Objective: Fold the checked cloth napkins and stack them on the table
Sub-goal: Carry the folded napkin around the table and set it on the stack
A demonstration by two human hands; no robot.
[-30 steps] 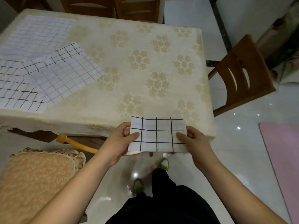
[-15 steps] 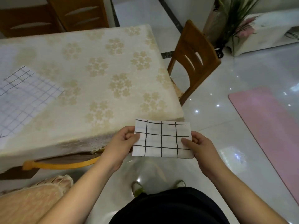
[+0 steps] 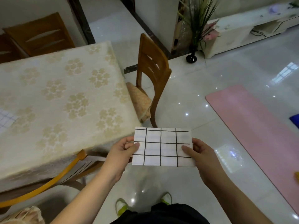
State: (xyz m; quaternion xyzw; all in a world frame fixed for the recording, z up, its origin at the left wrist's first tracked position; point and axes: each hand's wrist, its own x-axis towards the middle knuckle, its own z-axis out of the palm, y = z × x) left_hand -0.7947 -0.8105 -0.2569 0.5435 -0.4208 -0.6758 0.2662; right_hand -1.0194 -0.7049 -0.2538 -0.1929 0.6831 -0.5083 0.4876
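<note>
Off the table's near right corner, over the floor | folded napkin pinched flat between my left hand and right hand | step: folding looks done, stacking pending | next: carry it back over the table and lay it square.

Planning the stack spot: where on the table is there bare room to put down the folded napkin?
The tablecloth is bare from its near right corner, beside the side chair, back toward the far edge. The only thing on it in view is an unfolded napkin at the left frame edge. The folded napkin, pinched by left hand and right hand, hangs over the floor.
</note>
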